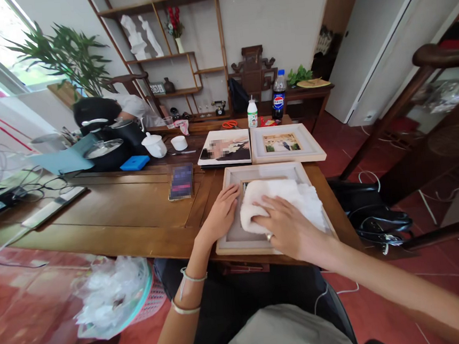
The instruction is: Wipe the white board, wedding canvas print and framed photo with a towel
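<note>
A light wooden picture frame (223, 231) lies flat at the table's front edge before me. My left hand (222, 210) rests on its left side, fingers stretched out and lying flat. A folded white cloth (296, 201) is spread over the middle and right of the frame, hiding most of the picture inside. On top of the cloth is my right hand (284, 223), a ring on one finger, its fingers curled into the fabric and pressing it down. Behind lie a second framed photo (315, 145) and a photo album or print (221, 147) with a blurred picture.
A phone (181, 181) lies left of the frame. Farther back stand a white lidded pot (155, 145), a white bottle (252, 114) and a cola bottle (279, 98). A bag-lined basket (111, 294) stands on the floor; a person (99, 111) leans at the far left.
</note>
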A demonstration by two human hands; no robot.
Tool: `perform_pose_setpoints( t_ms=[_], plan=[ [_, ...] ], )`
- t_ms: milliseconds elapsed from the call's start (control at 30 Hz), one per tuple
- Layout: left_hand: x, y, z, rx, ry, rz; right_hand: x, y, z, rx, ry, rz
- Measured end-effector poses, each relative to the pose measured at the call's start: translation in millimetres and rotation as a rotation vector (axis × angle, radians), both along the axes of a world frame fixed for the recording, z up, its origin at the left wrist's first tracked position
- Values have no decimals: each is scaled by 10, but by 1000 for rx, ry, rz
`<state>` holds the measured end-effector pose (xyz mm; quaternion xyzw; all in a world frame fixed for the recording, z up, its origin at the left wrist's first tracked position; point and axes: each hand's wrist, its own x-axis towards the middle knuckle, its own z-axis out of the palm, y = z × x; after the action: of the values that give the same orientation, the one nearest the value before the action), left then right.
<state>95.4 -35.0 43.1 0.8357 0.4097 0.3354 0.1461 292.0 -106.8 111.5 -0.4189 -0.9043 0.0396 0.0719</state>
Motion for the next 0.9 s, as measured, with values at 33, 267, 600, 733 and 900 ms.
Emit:
perform_pose_setpoints(
  t_ms=[33,267,600,733,900],
  plan=[
    [3,-7,12,-15,-18,5,-48,70,-52,23,-11,8],
    [18,-55,71,-75,-128,16,-110,93,-114,-68,6,322],
    [11,-43,59,-63,-11,-21,531,-7,438,-346,10,230],
    [-1,-27,16,-38,4,-22,768,301,464,-113,23,-27],
    [-4,-27,-1,-27,-2,-20,622,825,431,279,66,-126]
  ],
)
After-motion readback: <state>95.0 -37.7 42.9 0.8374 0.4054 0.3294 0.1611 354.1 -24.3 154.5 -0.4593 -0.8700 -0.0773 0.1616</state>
